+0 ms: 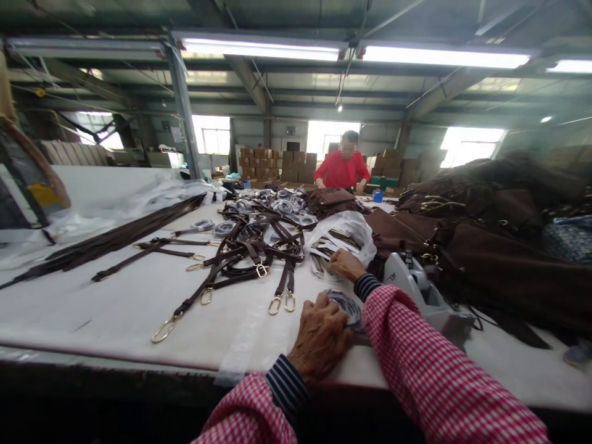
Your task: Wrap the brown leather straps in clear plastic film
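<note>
My left hand rests at the table's front edge, its fingers curled against a coiled strap in clear plastic. Farther forward, my right hand reaches to an open plastic bag full of flat white and brown strips; its fingers are bent together at the strips, and what lies between them is too small to tell. Left of the bag lies a tangle of dark brown straps with gold clasps. More wrapped coils are heaped behind the straps.
A grey-white tape dispenser stands right of my right forearm. Brown bags are piled along the right side. Long dark straps lie at the left on the white table. Across it is a person in red.
</note>
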The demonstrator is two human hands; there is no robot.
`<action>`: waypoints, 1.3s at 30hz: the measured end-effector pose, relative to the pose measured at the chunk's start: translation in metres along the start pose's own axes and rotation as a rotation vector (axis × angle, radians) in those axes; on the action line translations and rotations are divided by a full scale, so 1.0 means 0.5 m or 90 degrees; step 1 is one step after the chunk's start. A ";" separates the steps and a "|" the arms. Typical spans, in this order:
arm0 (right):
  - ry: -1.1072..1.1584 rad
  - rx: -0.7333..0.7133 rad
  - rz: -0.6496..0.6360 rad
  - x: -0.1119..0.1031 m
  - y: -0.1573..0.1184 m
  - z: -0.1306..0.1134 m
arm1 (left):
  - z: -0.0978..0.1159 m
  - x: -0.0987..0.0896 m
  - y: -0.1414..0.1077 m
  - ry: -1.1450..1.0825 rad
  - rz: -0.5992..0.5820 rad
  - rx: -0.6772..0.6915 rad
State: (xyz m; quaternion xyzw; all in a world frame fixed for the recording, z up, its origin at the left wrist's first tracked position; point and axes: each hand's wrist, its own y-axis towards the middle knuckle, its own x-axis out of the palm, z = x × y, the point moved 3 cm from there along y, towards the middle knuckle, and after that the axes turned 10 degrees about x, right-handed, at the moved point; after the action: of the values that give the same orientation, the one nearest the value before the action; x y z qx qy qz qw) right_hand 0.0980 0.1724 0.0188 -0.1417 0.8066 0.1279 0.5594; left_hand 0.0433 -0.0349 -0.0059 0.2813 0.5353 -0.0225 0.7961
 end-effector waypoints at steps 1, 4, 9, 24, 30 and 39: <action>-0.017 0.014 0.017 0.000 -0.005 -0.001 | 0.001 -0.002 0.000 0.005 0.003 -0.003; -0.071 0.031 0.056 0.004 -0.028 -0.005 | 0.004 -0.006 -0.001 0.018 0.010 -0.008; -0.104 -0.007 0.067 0.011 -0.070 -0.005 | 0.005 -0.007 -0.001 0.016 0.017 -0.008; -0.067 -0.024 0.074 -0.091 -0.099 0.013 | -0.006 -0.003 0.000 0.012 0.037 0.001; 0.063 -0.049 0.151 -0.153 -0.200 0.041 | -0.017 -0.011 -0.001 -0.219 0.140 -0.078; 0.524 -0.042 0.137 -0.139 -0.469 0.127 | -0.028 -0.078 0.002 -0.557 0.215 -0.274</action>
State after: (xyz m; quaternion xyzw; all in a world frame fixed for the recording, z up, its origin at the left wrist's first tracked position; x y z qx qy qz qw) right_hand 0.2633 -0.0158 0.0515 -0.1135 0.9683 0.1438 0.1696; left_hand 0.0153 -0.0379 0.0247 0.1577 0.0921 0.1013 0.9779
